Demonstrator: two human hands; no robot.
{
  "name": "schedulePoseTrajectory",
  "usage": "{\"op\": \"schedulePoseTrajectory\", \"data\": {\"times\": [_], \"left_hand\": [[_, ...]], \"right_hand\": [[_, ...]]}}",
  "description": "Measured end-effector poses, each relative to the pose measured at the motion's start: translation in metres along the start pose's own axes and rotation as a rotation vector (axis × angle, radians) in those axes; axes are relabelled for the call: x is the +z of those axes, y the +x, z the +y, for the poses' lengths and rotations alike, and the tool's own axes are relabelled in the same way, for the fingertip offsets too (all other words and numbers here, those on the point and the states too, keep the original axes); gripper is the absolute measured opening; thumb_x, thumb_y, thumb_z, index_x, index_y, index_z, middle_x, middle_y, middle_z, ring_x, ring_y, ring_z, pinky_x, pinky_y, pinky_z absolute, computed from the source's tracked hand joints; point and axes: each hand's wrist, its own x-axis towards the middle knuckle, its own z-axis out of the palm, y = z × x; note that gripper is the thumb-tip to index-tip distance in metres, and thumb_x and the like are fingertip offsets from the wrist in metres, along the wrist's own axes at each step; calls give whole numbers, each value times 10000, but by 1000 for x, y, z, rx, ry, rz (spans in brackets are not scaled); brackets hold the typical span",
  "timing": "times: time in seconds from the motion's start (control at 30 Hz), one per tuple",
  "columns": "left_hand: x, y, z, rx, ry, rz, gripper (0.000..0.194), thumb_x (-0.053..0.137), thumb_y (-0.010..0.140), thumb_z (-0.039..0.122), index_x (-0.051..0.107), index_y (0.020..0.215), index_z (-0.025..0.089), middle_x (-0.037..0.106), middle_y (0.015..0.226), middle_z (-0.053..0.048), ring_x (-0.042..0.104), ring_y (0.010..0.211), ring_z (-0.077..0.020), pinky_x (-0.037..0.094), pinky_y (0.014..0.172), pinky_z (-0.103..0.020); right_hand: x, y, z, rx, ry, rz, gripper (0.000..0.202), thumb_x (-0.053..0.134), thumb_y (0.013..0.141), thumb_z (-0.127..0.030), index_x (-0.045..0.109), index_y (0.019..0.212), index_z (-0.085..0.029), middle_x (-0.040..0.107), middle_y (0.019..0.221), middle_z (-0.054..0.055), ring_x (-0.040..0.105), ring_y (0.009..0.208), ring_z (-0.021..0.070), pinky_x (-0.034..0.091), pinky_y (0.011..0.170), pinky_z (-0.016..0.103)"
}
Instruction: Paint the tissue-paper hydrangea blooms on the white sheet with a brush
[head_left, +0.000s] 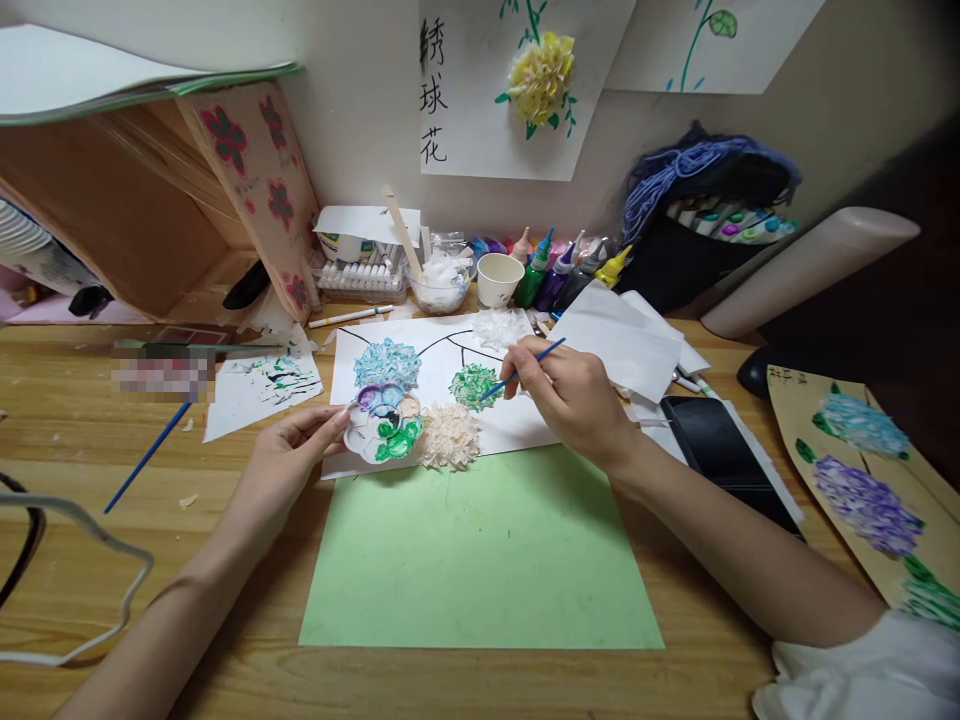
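**Risk notes: loaded brush over wet paper flowers**

Nearest the camera, the green sheet point(480, 550) lay flat on the desk point(112, 600), just below both forearms.

Right hand point(574, 395): grip closed on the blue brush point(523, 368), pinched pencil-fashion between fingers and thumb. The brush tip rested on or just above the green tuft point(472, 385) on the white drawing sheet point(435, 360); contact could not be confirmed.

Left hand point(292, 445): grip closed on the rim of the palette point(384, 420), thumb on top, fingers beneath. The palette carried purple, blue, green and pale paint and sat over the lower edge of the drawing sheet, touching the uncoloured tuft point(448, 435) or just beside it.

Judged hazards:

- Palette tilt. It was held at one edge only; a dip could have let wet paint run onto the uncoloured tuft or the green sheet.
- Excess brush pressure. The tufts looked like soft crumpled paper; a hard stroke could have torn or flattened one.
- Colour carry-over. The blue tuft point(386, 362) lay near the green one; a stray stroke could have muddied either.
- Wrist drag. The right wrist lay over the drawing sheet's lower edge and could have shifted it.
- The paper cup point(499, 278) and paint bottles point(547, 275) stood behind the drawing sheet; a forward reach could have toppled them.
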Motion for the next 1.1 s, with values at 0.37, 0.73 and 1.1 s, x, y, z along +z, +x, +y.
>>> {"op": "schedulePoseTrajectory", "data": {"times": [0.37,0.73,1.1], "left_hand": [[-1,-1,-1,-13,-11,-1,374,797,619,432,728,889,181,714,809,-29,640,665,-131,493,567,-180],[0,0,0,14,9,5,373,792,621,433,729,883,175,730,865,-34,655,720,-145,517,654,-209],[8,-4,7,11,7,27,419,818,552,455,735,824,149,733,843,-52,654,713,-164,528,682,-247]], "right_hand": [[-1,-1,-2,-17,-6,-19,405,339,971,-244,542,625,-187,604,644,17,579,627,120,425,661,265],[-2,0,-2,-10,-14,-47,420,344,971,-269,541,609,-191,611,628,15,590,624,124,435,644,270],[-2,0,0,46,34,21,469,332,974,-321,536,572,-192,613,640,26,585,621,130,437,636,286]]}}
